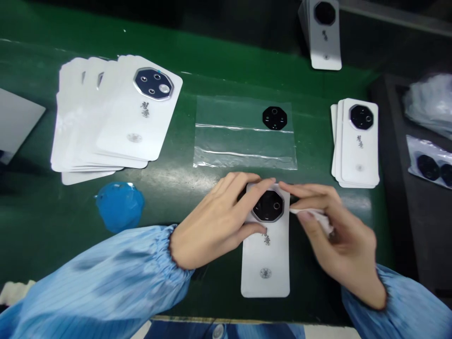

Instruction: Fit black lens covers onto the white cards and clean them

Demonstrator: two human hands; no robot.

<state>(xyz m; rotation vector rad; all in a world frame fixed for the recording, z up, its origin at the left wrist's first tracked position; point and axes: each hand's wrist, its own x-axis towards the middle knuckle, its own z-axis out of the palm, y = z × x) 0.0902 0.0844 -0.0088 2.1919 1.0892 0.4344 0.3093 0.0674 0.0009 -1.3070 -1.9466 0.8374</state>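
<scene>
A white phone back cover (265, 254) lies on the green bench before me, with a black eight-sided camera plate (269, 205) near its top. My left hand (221, 219) holds the cover from the left; its index finger reaches the top edge and its thumb rests just below the camera plate. On the other side my right hand (335, 235) is closed on a crumpled white cloth (316, 217), touching or very near the cover's right edge. Its index finger extends to the top right corner. Something dark shows partly under my left fingers; I cannot make it out.
Fanned white covers (141, 127) lie at left, near a blue blob (120, 206). Beyond my hands, a clear plastic sheet (243, 141) carries a loose black camera plate (274, 118). More covers are stacked at right (358, 160) and far back (326, 52). A dark tray (395, 197) borders the right.
</scene>
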